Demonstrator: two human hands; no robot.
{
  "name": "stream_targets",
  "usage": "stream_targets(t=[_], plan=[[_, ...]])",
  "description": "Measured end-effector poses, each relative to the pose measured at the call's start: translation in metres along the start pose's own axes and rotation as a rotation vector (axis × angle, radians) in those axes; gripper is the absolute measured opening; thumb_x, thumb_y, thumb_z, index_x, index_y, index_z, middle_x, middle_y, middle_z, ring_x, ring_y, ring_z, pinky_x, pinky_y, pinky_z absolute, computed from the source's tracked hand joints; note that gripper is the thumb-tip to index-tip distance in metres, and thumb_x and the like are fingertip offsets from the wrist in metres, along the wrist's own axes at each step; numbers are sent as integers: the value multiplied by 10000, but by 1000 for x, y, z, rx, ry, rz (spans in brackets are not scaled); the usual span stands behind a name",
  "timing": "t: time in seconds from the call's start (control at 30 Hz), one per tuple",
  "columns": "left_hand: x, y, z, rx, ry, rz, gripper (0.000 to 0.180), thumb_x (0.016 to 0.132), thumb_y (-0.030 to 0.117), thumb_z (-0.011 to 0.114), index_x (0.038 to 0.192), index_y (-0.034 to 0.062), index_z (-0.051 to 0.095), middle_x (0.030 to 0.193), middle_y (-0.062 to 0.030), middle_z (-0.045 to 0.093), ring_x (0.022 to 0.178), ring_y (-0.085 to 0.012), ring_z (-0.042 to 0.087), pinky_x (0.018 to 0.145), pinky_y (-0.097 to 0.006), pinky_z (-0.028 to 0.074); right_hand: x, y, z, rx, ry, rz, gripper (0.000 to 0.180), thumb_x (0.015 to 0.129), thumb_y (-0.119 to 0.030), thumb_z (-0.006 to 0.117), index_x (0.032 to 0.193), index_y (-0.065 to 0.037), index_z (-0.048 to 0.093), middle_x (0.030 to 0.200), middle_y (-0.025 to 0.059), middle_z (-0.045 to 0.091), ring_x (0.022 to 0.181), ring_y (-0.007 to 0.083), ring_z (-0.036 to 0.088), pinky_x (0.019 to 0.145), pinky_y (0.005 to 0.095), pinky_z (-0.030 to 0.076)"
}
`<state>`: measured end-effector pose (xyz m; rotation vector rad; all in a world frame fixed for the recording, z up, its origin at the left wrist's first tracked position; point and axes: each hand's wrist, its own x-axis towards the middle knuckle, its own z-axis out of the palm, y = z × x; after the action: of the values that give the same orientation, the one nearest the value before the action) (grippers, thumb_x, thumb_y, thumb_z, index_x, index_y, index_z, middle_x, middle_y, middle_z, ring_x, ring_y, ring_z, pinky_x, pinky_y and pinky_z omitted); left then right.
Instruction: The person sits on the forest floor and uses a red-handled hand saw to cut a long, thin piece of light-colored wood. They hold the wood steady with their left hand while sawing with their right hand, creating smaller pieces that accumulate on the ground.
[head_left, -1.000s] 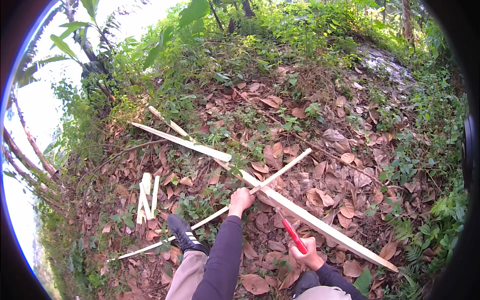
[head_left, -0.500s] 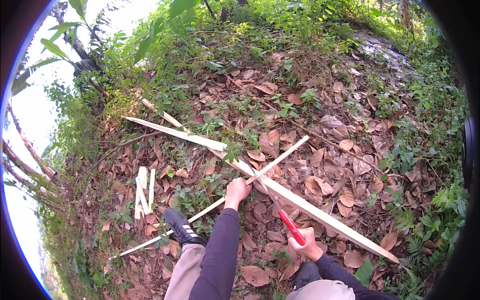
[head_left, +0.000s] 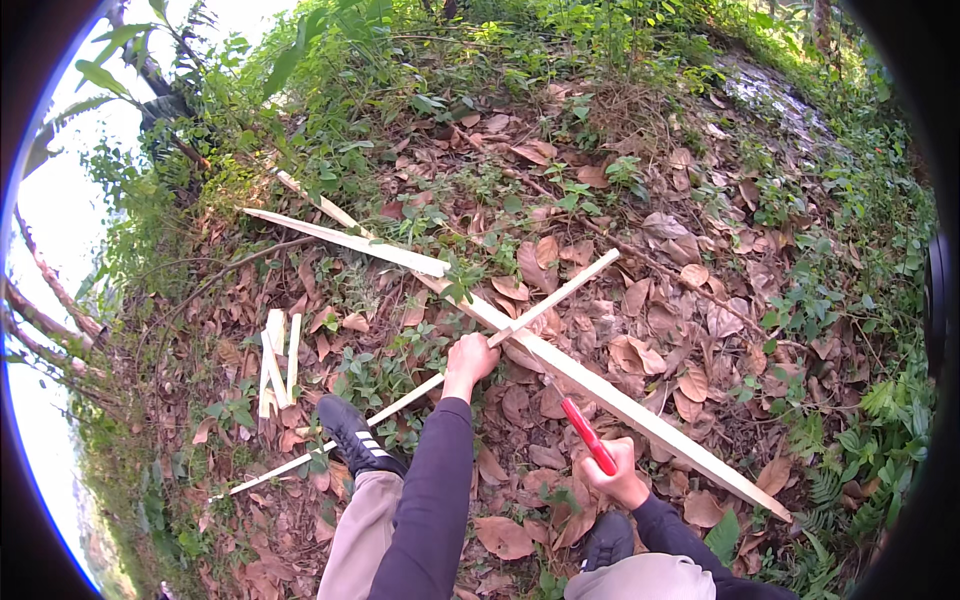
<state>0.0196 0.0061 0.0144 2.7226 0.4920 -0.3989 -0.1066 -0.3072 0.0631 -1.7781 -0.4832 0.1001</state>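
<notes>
My left hand [head_left: 470, 362] is closed round a long thin wooden strip [head_left: 562, 290], pressing it down where it crosses a thicker pale timber [head_left: 645, 422] on the leaves. The strip's far end sticks out past the timber; its other end runs back to the lower left, by my left shoe [head_left: 352, 436]. In my right hand [head_left: 618, 474] is the red handle of a hand saw [head_left: 586, 434]. Its thin blade points up and left toward the crossing. The blade is blurred, so I cannot tell whether it touches the strip.
Several short cut wood pieces [head_left: 276, 362] lie left of my shoe. A pointed pale plank [head_left: 345, 239] rests over the timber's far end. Dry leaves and low plants cover the sloping ground, with a thin branch [head_left: 690, 290] across it. Ferns [head_left: 885, 400] grow at the right.
My right hand has drawn the saw slightly back toward me. The left hand keeps its hold on the strip. The whole view has shifted a little.
</notes>
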Motion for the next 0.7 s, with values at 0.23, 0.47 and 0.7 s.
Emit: stream_targets(t=[0.23,0.47,0.7], plan=[[8,-8,10,17,25,6,356,825,336,621,976,44,759,960,-257,704,957,-405,683,888,-480,536,92,23,52,5,20,-18,270,758,-122,656,582,-38,470,471,91,450,387,226,454,448,355,376],[0,-2,10,27,70,56,314,816,296,632,916,26,757,933,-257,703,927,-412,685,867,-486,542,11,17,13,33,2,-13,242,741,-101,647,558,-56,496,473,67,478,375,168,473,432,327,381],[16,-4,6,24,74,31,332,825,303,634,919,7,752,929,-258,702,927,-412,686,864,-487,544,79,28,52,-19,1,-13,244,755,-103,649,580,-30,496,474,96,458,386,201,489,439,340,376]])
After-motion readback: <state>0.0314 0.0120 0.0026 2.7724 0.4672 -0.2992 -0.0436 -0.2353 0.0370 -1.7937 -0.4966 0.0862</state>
